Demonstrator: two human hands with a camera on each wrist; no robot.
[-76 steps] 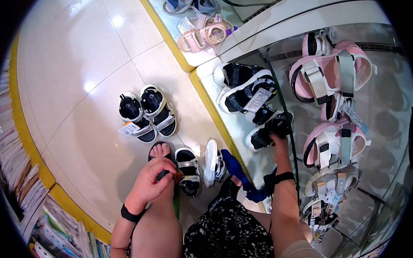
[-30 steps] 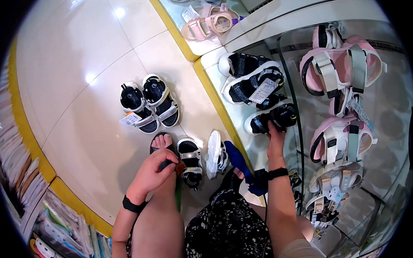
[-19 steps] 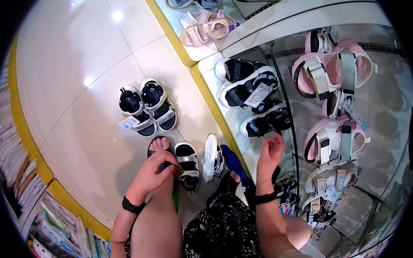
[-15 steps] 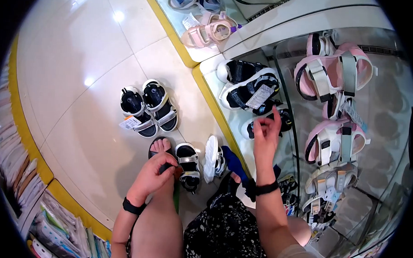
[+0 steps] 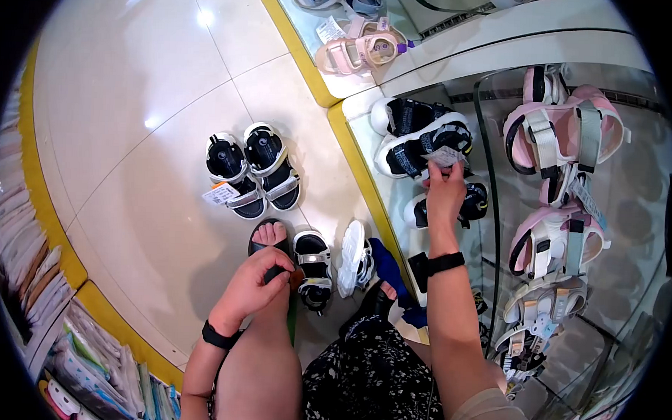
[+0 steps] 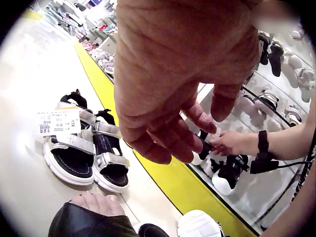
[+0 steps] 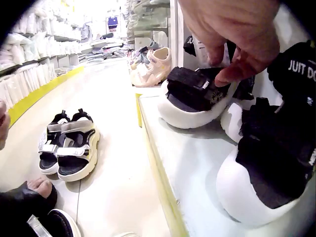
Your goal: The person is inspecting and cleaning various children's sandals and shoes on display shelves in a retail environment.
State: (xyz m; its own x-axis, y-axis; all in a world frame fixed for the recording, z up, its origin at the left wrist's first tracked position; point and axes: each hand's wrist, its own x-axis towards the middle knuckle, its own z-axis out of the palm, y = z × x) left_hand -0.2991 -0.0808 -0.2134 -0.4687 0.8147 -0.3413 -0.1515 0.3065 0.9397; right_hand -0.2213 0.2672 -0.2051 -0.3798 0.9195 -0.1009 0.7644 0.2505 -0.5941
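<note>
My right hand reaches over the low shelf on the right and pinches the white price tag of a black sandal with a thick white sole. In the right wrist view, thumb and fingers bend close over that sandal's black strap. Another black sandal lies beside it, partly hidden by the hand. My left hand hangs loosely curled above the leg and holds nothing. Nearest it are a silver-strapped sandal on the floor and the person's sandalled foot.
A tagged pair of black-and-silver sandals stands on the tiled floor. A white-soled sandal lies on its side by the yellow shelf edge. Pink sandals sit behind the glass on the right. Packed goods fill the left shelf.
My right hand has let go of the nearer black sandal, drawn back, then moved away from the body to the other sandal's price tag and pinched it. My left hand has stayed still.
</note>
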